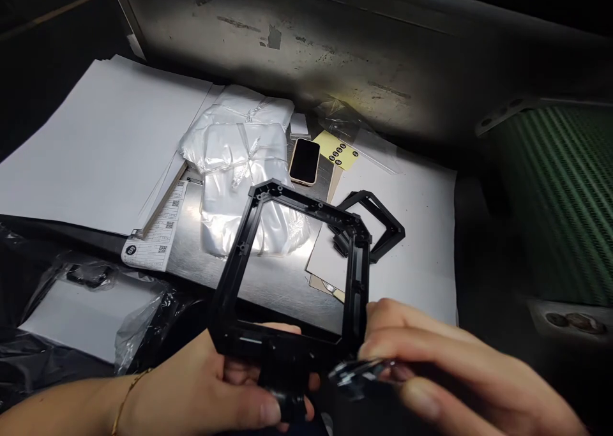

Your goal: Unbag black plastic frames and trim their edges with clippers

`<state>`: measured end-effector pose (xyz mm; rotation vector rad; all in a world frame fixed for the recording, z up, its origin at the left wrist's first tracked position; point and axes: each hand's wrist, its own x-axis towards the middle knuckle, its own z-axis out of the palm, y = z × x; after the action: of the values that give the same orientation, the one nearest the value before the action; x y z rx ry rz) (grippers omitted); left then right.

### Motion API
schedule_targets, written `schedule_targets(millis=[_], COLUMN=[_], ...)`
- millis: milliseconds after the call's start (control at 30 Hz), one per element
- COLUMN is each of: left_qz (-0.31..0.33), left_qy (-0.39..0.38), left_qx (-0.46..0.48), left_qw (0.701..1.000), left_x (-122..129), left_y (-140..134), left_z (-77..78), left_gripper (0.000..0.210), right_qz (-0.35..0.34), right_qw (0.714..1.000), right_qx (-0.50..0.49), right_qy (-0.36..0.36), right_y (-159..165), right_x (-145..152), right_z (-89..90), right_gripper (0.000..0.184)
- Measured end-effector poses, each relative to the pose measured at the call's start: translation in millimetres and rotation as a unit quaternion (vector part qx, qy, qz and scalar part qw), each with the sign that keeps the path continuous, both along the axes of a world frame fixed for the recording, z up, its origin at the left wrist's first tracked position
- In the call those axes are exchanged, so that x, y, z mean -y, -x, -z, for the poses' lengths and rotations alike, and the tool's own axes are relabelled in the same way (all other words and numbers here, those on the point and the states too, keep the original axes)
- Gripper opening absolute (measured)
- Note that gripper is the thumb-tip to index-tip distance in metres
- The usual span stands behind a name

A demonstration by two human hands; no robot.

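Note:
My left hand [205, 378] is closed around the lower mount of a black plastic frame [233, 267], roughly square with cut corners and an open middle. The frame is held up in front of me, tilted back. By its lower right corner, my right hand [445, 359] pinches a small shiny metal tool [357, 373]; blur hides its exact kind. Its fingers are against or very near the frame's right side. Beyond, a second black plastic frame [389, 222] lies on white sheets, partly covered by the held one.
A tall stack of white sheets [90, 142] stands at the left, beside tied bundles of clear plastic bags [246, 149]. A phone [304, 161] and a yellow sticker sheet [335, 149] lie behind. A bagged white item [90, 308] sits lower left. A metal wall [306, 46] bounds the back.

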<state>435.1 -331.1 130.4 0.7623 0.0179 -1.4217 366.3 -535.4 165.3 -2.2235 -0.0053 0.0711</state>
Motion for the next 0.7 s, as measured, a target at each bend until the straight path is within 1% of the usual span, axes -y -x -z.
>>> schedule_targets(millis=[100, 200, 267, 300, 367, 400, 433, 500, 533, 600, 633, 667, 700], left_qz=[-0.025, -0.033, -0.033, -0.031, -0.025, -0.019, -0.011, -0.003, -0.012, -0.037, -0.042, -0.038, -0.023], left_qy=[-0.015, -0.045, -0.063, -0.066, -0.050, -0.045, -0.046, -0.044, -0.037, -0.020, -0.019, -0.031, -0.049], left_qx=[-0.038, -0.056, -0.058, -0.055, -0.034, -0.019, -0.008, 0.001, 0.005, 0.017, 0.031, 0.048, 0.060], left_qw=[0.999, 0.997, 0.996, 0.996, 0.998, 0.999, 0.999, 0.999, 0.999, 0.999, 0.998, 0.998, 0.997], left_x=[-1, 0, 3, 4, 7, 8, 7, 5, 3, -2, -5, -7, -9], left_y=[1, 2, 2, 2, 3, 4, 4, 3, 2, -1, -3, -3, -4], left_z=[1.7, 2.3, 3.9, 5.4, 9.6, 11.8, 13.7, 15.3, 14.8, 11.1, 8.3, 5.4, 2.5], left_gripper=[0.044, 0.044, 0.044, 0.044, 0.043, 0.044, 0.048, 0.057, 0.060, 0.056, 0.052, 0.049, 0.049], right_qz=[0.078, 0.142, 0.172, 0.184, 0.203, 0.206, 0.208, 0.201, 0.183, 0.133, 0.094, 0.060, 0.044], right_qw=[0.993, 0.972, 0.947, 0.931, 0.898, 0.890, 0.888, 0.902, 0.913, 0.936, 0.949, 0.964, 0.978], right_qx=[-0.036, -0.070, -0.104, -0.122, -0.150, -0.152, -0.149, -0.130, -0.123, -0.122, -0.131, -0.138, -0.133], right_qy=[-0.083, -0.175, -0.250, -0.291, -0.360, -0.378, -0.382, -0.360, -0.344, -0.304, -0.270, -0.219, -0.152], right_y=[2, -5, -11, -13, -15, -15, -14, -11, -9, -5, -3, -2, 0], right_x=[6, 13, 14, 14, 13, 13, 14, 18, 22, 30, 34, 37, 39], right_z=[13.5, 24.6, 31.9, 35.7, 43.0, 46.3, 49.1, 52.3, 52.5, 49.8, 47.0, 43.5, 39.3], right_gripper=[0.029, 0.031, 0.032, 0.031, 0.026, 0.024, 0.021, 0.018, 0.018, 0.020, 0.021, 0.022, 0.023])
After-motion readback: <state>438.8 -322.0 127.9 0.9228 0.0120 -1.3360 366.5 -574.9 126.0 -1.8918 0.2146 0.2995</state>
